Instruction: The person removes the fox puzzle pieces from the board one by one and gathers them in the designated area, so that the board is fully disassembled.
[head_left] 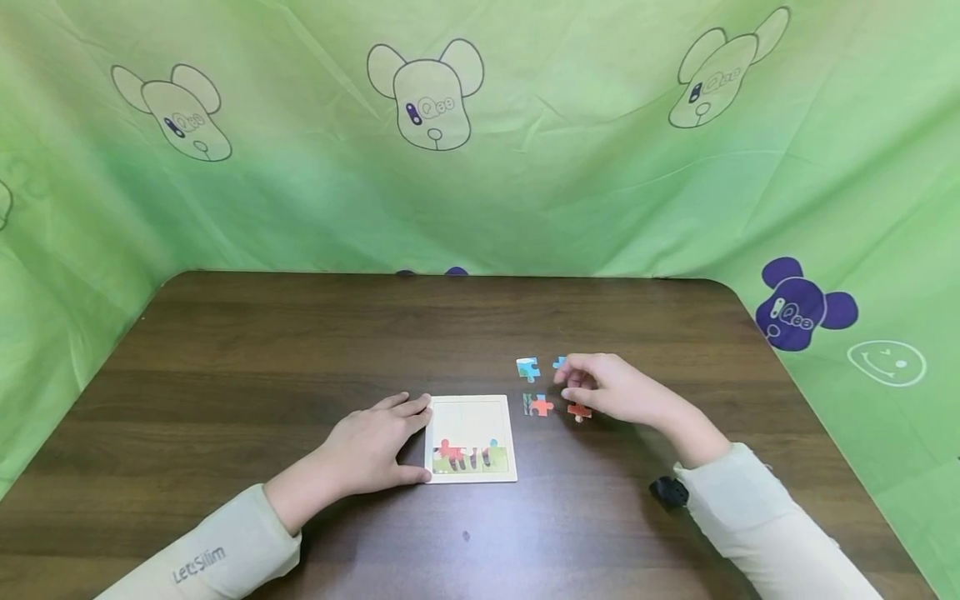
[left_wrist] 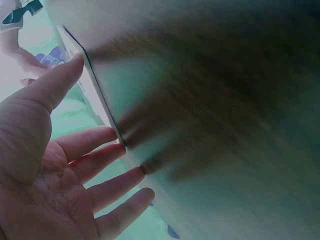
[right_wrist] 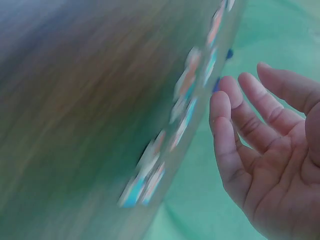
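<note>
A square puzzle tray (head_left: 471,478) with a pale border lies on the table, its lower part filled with red and green picture pieces (head_left: 471,458). At the tray's left edge rests my left hand (head_left: 378,446), thumb and fingers spread; the left wrist view shows the fingertips along that edge. My right hand (head_left: 611,387) hovers over loose jigsaw pieces with loosely bent fingers and nothing visible between them. Close by lie a blue piece (head_left: 528,367), a red piece (head_left: 541,406) and an orange-red piece (head_left: 578,411) under the thumb. Fingers partly hide another blue piece (head_left: 559,362).
The brown wooden table (head_left: 300,333) has rounded far corners. A green printed cloth (head_left: 540,200) hangs behind it and along both sides. In the right wrist view, several blurred puzzle pieces (right_wrist: 187,75) lie in rows beside the hand.
</note>
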